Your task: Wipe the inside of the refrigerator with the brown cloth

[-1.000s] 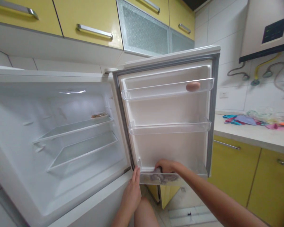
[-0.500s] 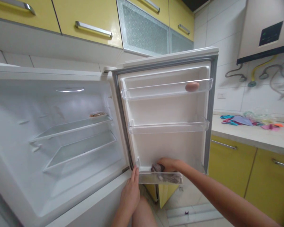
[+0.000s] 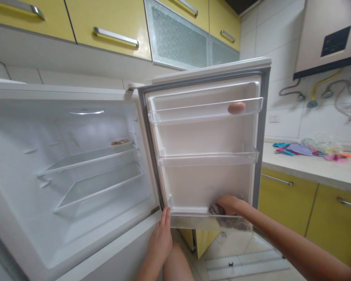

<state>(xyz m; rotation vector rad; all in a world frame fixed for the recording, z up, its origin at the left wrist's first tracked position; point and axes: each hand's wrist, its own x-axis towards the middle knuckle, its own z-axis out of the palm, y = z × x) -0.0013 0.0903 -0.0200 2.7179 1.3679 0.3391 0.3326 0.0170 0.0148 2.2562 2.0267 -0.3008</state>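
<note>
My right hand is closed on a crumpled grey-brown cloth, down inside the clear bottom shelf of the open fridge door. More of the cloth shows through the shelf's front wall, below the hand. At the left end of that shelf, near the hinge side, my left hand rests with its fingers stretched out, touching the edge. A brown egg lies at the right of the door's top shelf.
Left of the door is the fridge interior with two glass shelves; a small brown item lies on the upper one. Colourful cloths or bags lie on the counter at right. Below the door, a yellow cabinet door stands ajar.
My right hand has slid rightward along the bottom door shelf with the cloth. My left hand has stayed in nearly the same place.
</note>
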